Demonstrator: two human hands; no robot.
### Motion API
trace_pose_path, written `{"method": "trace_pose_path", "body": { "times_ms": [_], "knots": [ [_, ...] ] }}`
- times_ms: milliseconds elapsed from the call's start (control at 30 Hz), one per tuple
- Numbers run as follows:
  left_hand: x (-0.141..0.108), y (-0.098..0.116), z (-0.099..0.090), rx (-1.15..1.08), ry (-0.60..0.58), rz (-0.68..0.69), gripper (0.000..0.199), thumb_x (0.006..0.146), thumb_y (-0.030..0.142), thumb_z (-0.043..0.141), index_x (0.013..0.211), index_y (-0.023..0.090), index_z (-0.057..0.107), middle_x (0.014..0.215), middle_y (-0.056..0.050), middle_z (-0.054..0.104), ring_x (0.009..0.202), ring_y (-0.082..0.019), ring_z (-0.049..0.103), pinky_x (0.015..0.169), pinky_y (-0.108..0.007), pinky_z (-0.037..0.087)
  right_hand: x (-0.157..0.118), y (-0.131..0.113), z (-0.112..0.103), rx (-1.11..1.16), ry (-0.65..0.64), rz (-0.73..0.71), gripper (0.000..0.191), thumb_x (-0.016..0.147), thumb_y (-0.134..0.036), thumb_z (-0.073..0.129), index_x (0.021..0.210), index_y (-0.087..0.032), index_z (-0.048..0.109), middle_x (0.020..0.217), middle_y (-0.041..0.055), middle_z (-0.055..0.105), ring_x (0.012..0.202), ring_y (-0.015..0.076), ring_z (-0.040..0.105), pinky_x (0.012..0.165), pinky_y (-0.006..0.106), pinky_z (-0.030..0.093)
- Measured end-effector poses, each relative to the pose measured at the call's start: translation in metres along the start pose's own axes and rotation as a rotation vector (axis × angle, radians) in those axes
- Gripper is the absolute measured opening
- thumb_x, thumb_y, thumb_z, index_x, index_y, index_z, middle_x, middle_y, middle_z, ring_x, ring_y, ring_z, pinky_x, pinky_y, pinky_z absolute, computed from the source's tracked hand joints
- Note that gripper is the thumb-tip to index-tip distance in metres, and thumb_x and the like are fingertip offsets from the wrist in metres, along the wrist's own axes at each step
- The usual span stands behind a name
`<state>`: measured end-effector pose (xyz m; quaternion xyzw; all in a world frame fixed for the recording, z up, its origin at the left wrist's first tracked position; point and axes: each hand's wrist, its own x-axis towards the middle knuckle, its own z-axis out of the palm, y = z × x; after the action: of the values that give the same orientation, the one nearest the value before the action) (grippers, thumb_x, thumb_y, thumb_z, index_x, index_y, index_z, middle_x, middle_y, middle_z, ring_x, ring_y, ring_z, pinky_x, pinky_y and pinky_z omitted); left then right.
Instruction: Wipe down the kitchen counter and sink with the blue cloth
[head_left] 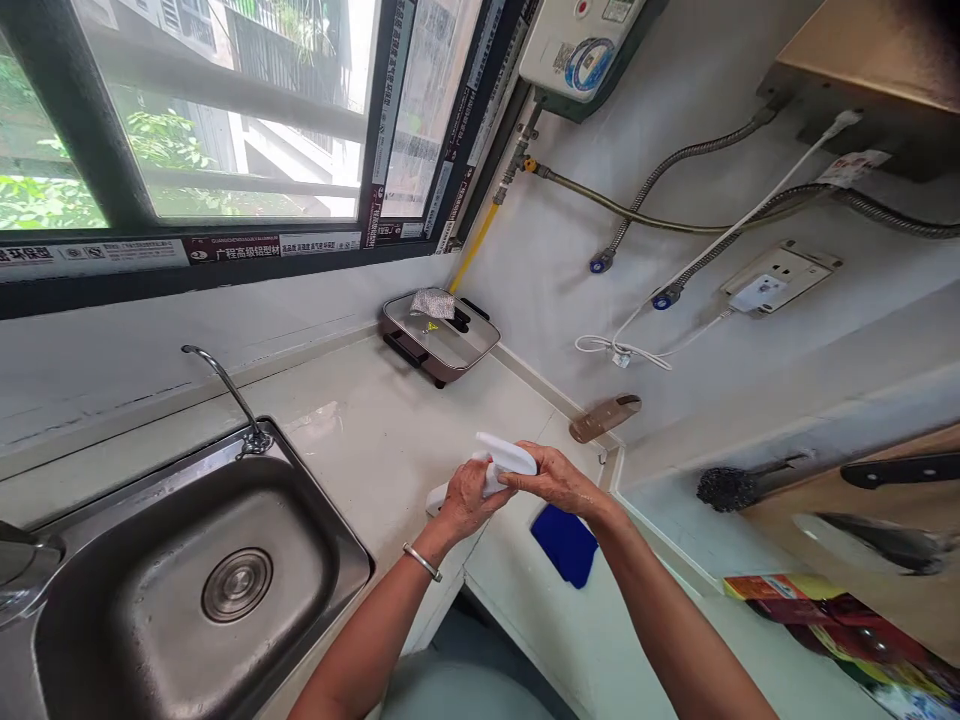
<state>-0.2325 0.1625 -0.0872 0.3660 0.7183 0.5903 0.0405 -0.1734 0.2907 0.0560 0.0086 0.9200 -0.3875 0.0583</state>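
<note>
Over the counter corner, I hold a smooth white object (pixel 507 455) between both hands. It has a flat, rounded, elongated top piece and a narrower part below; its exact kind does not show. The fingers of my left hand (pixel 469 495) are wrapped round its lower part, and a pale end sticks out past that hand on the left. My right hand (pixel 555 478) pinches the other end, thumb and fingers closed on it. My fingers hide the middle of the object. A folded dark blue cloth (pixel 566 543) lies on the counter below my right hand.
A steel sink (pixel 322 580) with a curved tap (pixel 225 385) is at the left. An electric pan with a glass lid (pixel 442 335) stands in the far corner. Knives (pixel 900 470) and a black scrubber (pixel 727 488) are at the right wall. A brown object (pixel 604 418) rests against the wall.
</note>
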Motion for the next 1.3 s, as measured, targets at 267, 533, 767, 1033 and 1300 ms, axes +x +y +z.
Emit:
{"method": "trace_pose_path", "body": {
  "times_ms": [267,533,767,1033,1300],
  "knots": [
    [0.0,0.004,-0.008,0.006,-0.037,-0.001,0.04,0.083,0.039,0.067,0.116,0.019,0.056,0.112,-0.01,0.072,0.101,-0.026,0.067,0.09,-0.042,0.054,-0.014,0.023,0.028,0.171,0.188,-0.108,0.053,0.081,-0.055,0.071,0.125,-0.027,0.064,0.123,0.0076,0.057,0.103,0.0202,0.056,0.086,0.033,0.052],
    [0.001,0.003,-0.01,-0.06,-0.045,-0.04,0.033,0.081,0.031,0.067,0.11,0.02,0.058,0.11,-0.008,0.071,0.101,-0.024,0.065,0.092,-0.041,0.052,-0.012,0.03,0.056,0.447,0.371,-0.134,0.035,0.083,-0.049,0.07,0.109,-0.025,0.07,0.123,0.0065,0.062,0.113,0.0223,0.057,0.101,0.04,0.048],
    [-0.001,0.003,-0.01,-0.179,-0.045,-0.059,0.036,0.08,0.033,0.068,0.112,0.02,0.059,0.111,-0.007,0.069,0.102,-0.023,0.064,0.09,-0.039,0.053,-0.008,0.032,0.088,0.47,0.715,-0.072,0.042,0.079,-0.052,0.071,0.11,-0.023,0.066,0.116,0.0076,0.062,0.105,0.0221,0.059,0.096,0.041,0.05],
    [-0.001,0.016,-0.018,-0.131,-0.032,-0.05,0.037,0.082,0.033,0.064,0.116,0.02,0.056,0.107,-0.009,0.069,0.099,-0.023,0.066,0.09,-0.043,0.055,-0.014,0.029,0.074,0.492,0.525,-0.111,0.037,0.089,-0.053,0.06,0.115,-0.027,0.07,0.129,0.0075,0.057,0.121,0.0226,0.052,0.111,0.042,0.041],
    [-0.009,0.039,-0.04,-0.127,0.015,0.063,0.054,0.09,0.04,0.057,0.139,0.02,0.046,0.135,-0.015,0.062,0.125,-0.028,0.061,0.11,-0.048,0.049,-0.006,0.038,0.08,0.468,0.618,-0.256,0.038,0.088,-0.051,0.065,0.119,-0.029,0.067,0.124,0.0077,0.06,0.121,0.0222,0.053,0.106,0.042,0.046]
  ]
}}
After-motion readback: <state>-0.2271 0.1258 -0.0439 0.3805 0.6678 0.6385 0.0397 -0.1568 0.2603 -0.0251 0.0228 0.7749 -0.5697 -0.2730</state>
